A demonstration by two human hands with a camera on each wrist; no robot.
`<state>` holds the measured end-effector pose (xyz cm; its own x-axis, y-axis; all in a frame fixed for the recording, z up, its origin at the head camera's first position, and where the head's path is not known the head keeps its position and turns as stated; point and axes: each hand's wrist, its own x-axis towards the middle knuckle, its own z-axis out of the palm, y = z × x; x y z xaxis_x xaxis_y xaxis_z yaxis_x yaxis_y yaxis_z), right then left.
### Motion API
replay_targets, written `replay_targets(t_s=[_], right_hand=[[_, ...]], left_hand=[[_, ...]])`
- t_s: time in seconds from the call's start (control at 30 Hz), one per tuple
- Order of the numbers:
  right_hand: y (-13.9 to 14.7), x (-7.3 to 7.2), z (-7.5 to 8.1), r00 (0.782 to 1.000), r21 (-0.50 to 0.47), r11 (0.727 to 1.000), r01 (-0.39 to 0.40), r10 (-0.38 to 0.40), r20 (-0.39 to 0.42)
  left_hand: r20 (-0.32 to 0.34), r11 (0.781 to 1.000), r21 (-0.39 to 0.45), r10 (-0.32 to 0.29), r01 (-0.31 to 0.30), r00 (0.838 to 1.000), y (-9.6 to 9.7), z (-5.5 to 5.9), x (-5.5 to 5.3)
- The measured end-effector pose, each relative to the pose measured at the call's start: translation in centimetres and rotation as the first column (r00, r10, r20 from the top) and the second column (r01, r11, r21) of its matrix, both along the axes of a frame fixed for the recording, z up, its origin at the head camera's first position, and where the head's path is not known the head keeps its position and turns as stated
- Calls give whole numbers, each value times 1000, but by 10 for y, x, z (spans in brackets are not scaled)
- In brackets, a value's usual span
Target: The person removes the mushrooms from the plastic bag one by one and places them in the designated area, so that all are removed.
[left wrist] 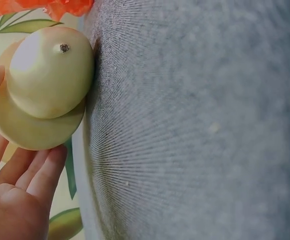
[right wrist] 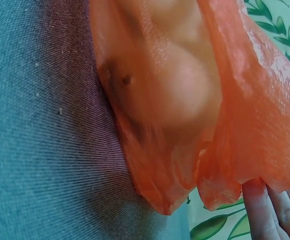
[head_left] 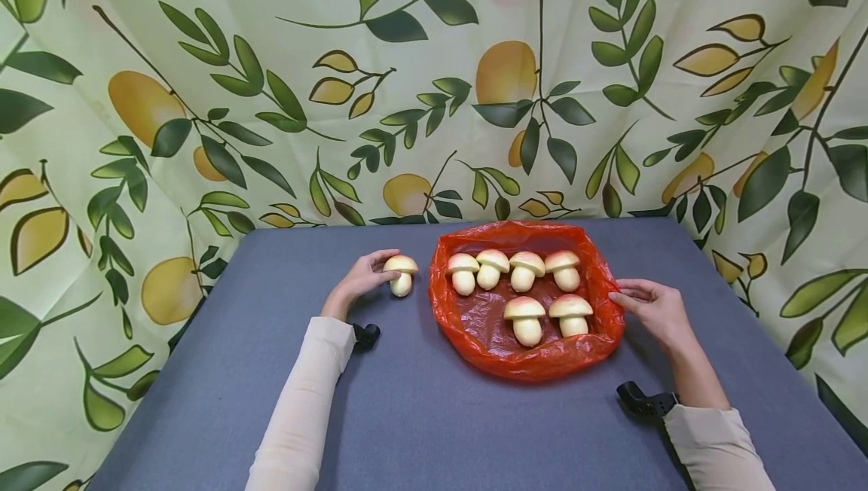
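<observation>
My left hand point(head_left: 362, 279) holds a mushroom-shaped piece point(head_left: 402, 284) by its pale, red-tinged cap, left of the red plastic bag point(head_left: 536, 367). In the left wrist view, the fingers and thumb are around the cap of this mushroom point(left wrist: 55, 75), and its rounded stem end, with a small dark spot, is close to the tabletop. At the bag's right side, my right hand point(head_left: 654, 310) pinches the rim between thumb and fingers. The right wrist view shows the thin bag wall point(right wrist: 259, 115) at the fingertips, with a mushroom point(right wrist: 172, 85) showing through it.
Inside the wide-open bag lie several similar mushrooms, a back row point(head_left: 525, 271) and two nearer the front point(head_left: 527, 321). The bag rests on a grey cloth-covered table point(head_left: 420, 431). A leaf-and-fruit patterned curtain point(head_left: 434, 62) hangs behind and at both sides.
</observation>
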<state>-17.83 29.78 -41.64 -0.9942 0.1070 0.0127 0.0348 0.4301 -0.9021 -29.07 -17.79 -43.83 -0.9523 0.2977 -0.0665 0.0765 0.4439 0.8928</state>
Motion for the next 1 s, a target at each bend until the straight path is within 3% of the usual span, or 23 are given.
replay_targets(t_s=[0.2,0.4,0.63,1.0], right_hand=[[0,0,0,1000,-3,1000,-3,3,0],[1,0,0,1000,-21,1000,-2,2,-6],[1,1,0,1000,-34,999,-4,4,-14],[0,1,1,1000,-30,1000,-8,7,-21]], left_hand=[[-20,1000,29,6,-5,1000,-2,1,2],[-74,991,124,68,-59,995,-4,4,6],[-125,983,157,113,-93,986,-3,15,16],[-214,979,201,87,-43,973,19,37,35]])
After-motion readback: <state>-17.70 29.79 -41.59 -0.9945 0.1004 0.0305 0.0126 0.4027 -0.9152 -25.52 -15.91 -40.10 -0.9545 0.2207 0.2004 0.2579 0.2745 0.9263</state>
